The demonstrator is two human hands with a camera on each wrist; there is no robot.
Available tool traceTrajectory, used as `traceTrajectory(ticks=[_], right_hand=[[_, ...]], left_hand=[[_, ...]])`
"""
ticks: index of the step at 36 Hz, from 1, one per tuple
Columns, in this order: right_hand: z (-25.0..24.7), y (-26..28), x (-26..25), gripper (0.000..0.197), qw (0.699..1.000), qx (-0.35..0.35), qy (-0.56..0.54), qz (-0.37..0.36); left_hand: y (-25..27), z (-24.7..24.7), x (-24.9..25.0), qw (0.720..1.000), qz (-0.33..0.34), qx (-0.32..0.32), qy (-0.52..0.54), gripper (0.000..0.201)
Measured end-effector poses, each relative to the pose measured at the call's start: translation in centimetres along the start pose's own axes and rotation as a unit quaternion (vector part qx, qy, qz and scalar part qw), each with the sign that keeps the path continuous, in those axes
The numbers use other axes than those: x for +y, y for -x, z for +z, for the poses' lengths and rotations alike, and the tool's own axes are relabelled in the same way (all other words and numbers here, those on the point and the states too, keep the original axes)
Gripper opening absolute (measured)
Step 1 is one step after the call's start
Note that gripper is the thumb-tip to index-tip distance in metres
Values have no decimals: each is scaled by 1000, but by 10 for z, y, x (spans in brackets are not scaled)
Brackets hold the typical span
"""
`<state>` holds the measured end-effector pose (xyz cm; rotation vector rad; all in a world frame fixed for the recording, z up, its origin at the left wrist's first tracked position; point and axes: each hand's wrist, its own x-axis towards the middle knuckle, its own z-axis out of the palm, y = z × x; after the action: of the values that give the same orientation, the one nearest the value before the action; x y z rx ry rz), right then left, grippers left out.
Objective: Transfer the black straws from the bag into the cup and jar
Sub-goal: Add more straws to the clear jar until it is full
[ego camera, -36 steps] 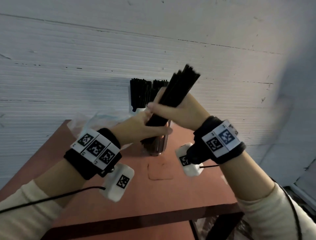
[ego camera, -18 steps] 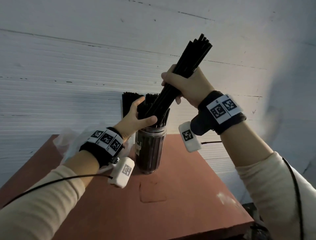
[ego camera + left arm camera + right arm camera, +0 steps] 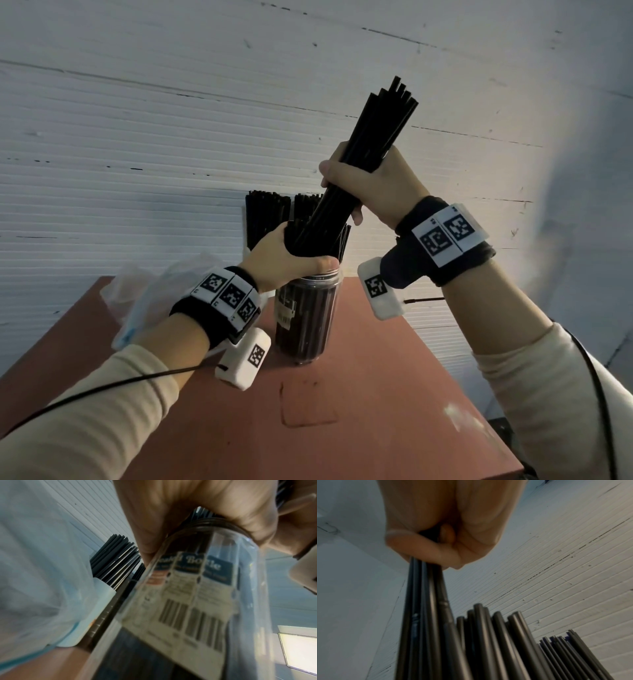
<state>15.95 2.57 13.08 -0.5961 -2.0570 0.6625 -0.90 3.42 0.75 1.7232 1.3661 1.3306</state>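
My right hand [image 3: 363, 185] grips a bundle of black straws [image 3: 383, 130] around its middle; the bundle is tilted, top end up and to the right. Its lower end reaches down to the mouth of a clear labelled jar [image 3: 306, 322], which stands on the table with several straws inside. My left hand [image 3: 291, 257] is curled round the straws just above the jar's rim. Behind it more straws [image 3: 267, 216] stand in a white cup [image 3: 102, 599], mostly hidden in the head view. The right wrist view shows my fingers [image 3: 423, 547] clamped on the bundle [image 3: 426, 615].
A crumpled clear plastic bag [image 3: 144, 291] lies at the table's back left, beside my left wrist. The reddish-brown table [image 3: 376, 394] ends at its right edge near my right arm. A white ribbed wall [image 3: 137, 137] stands right behind the jar and cup.
My right hand has lifted the bundle higher, standing it steeper over the jar. My left hand's fingers have closed round the straws at the jar's mouth. The view has tilted upward.
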Motion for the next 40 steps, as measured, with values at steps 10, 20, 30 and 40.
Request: traceTrajectory(ticks=[10, 20, 30, 40], right_hand=[[-2, 6, 11, 19, 999, 13, -36, 2], [6, 4, 6, 20, 999, 16, -28, -8], [9, 6, 4, 19, 999, 11, -30, -20], [-2, 10, 18, 19, 998, 36, -47, -11]], left_hand=[[7, 10, -2, 998, 11, 42, 36, 74], [18, 7, -2, 997, 11, 26, 69, 108], [23, 17, 2, 994, 31, 102, 25, 73], [23, 16, 1, 994, 15, 77, 72, 76]])
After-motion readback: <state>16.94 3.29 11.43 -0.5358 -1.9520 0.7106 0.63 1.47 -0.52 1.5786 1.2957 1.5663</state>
